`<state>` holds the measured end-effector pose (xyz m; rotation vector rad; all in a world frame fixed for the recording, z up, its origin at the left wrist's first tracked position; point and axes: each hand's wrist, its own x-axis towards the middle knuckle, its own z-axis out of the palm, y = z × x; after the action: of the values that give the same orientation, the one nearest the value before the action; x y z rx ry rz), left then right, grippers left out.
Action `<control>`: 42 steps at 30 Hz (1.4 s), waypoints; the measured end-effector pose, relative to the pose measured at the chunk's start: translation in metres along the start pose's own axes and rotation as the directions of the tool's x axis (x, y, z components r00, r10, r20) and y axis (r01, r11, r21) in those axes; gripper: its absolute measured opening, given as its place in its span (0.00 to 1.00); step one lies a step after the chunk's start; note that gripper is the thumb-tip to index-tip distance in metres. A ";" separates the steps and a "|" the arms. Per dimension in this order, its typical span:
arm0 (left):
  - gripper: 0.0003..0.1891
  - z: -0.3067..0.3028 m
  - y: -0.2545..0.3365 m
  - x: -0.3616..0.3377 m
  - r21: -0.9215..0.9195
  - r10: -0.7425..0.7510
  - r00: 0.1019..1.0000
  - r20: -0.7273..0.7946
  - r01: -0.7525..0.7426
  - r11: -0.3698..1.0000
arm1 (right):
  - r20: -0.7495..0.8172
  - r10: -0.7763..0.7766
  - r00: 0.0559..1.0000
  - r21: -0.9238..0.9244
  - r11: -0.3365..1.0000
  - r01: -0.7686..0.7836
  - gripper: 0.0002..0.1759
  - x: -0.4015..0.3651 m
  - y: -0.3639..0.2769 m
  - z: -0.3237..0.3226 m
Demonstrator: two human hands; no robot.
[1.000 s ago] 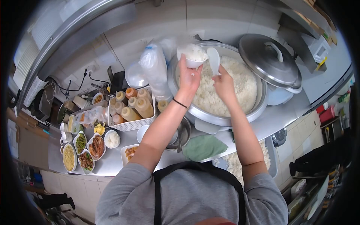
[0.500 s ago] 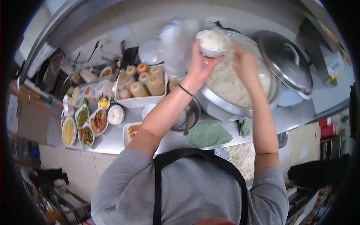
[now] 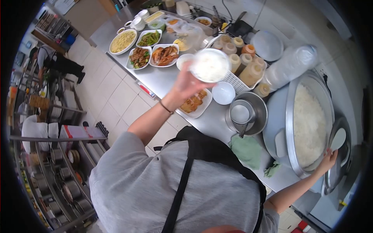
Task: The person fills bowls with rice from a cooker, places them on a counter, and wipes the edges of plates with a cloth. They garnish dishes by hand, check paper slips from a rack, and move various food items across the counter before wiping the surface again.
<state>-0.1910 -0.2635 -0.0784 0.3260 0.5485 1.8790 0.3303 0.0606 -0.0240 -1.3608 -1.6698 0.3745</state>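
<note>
My left hand (image 3: 185,84) grips a white bowl of rice (image 3: 211,66), held up over the counter and blurred by motion. Part of a second white bowl of rice (image 3: 183,60) shows behind that hand. Far to the right, my right hand (image 3: 328,160) holds a pale rice paddle (image 3: 338,139) by its handle, near the rim of a large rice cooker (image 3: 276,120). White rice (image 3: 309,124) fills much of the cooker. Its dark metal lid (image 3: 344,155) lies beyond the right hand. A small white bowl (image 3: 223,93) stands below the held bowl.
Dishes of fried food (image 3: 194,104), shrimp (image 3: 165,55), greens (image 3: 150,38) and noodles (image 3: 123,41) line the counter. Sauce bottles (image 3: 250,73) stand in a white basket. A metal pot (image 3: 258,126) and green cloth (image 3: 245,151) sit near me. A person (image 3: 58,62) stands at far left.
My view has turned left. The left hand has carried the bowl of rice away from the cooker towards the dishes. The right hand has drawn back to the cooker's near rim with the paddle.
</note>
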 end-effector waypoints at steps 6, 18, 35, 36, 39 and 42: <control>0.32 -0.148 0.042 -0.066 0.166 0.200 0.831 -0.519 -0.131 0.977 | -0.003 0.050 0.999 0.035 0.998 -0.049 0.23 -0.011 -0.015 0.000; 0.31 -0.236 0.048 -0.076 0.409 0.237 0.626 -0.743 0.144 0.901 | 0.110 -0.030 0.993 -0.026 0.999 0.033 0.23 0.001 -0.057 0.010; 0.25 -0.188 0.077 -0.130 0.752 0.091 0.816 -0.571 0.564 -0.340 | 0.072 -0.101 0.992 0.012 0.995 0.100 0.22 0.047 -0.038 0.000; 0.21 -0.145 0.062 -0.099 0.834 0.050 0.887 -0.458 0.449 -0.321 | 0.087 -0.138 0.987 0.008 0.990 0.138 0.22 0.048 -0.046 0.008; 0.19 -0.092 0.009 -0.025 0.980 0.070 0.991 -0.111 0.121 -0.158 | 0.181 -0.212 0.960 -0.072 0.971 0.228 0.21 0.080 -0.027 0.024; 0.18 -0.074 -0.038 0.053 0.937 0.157 0.975 0.154 -0.094 -0.336 | 0.212 -0.179 0.961 -0.259 0.937 0.232 0.21 0.053 -0.088 0.051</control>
<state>-0.2143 -0.2188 -0.1634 1.5614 2.2624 0.9727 0.2380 0.0930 0.0357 -1.3679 -2.0639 0.1459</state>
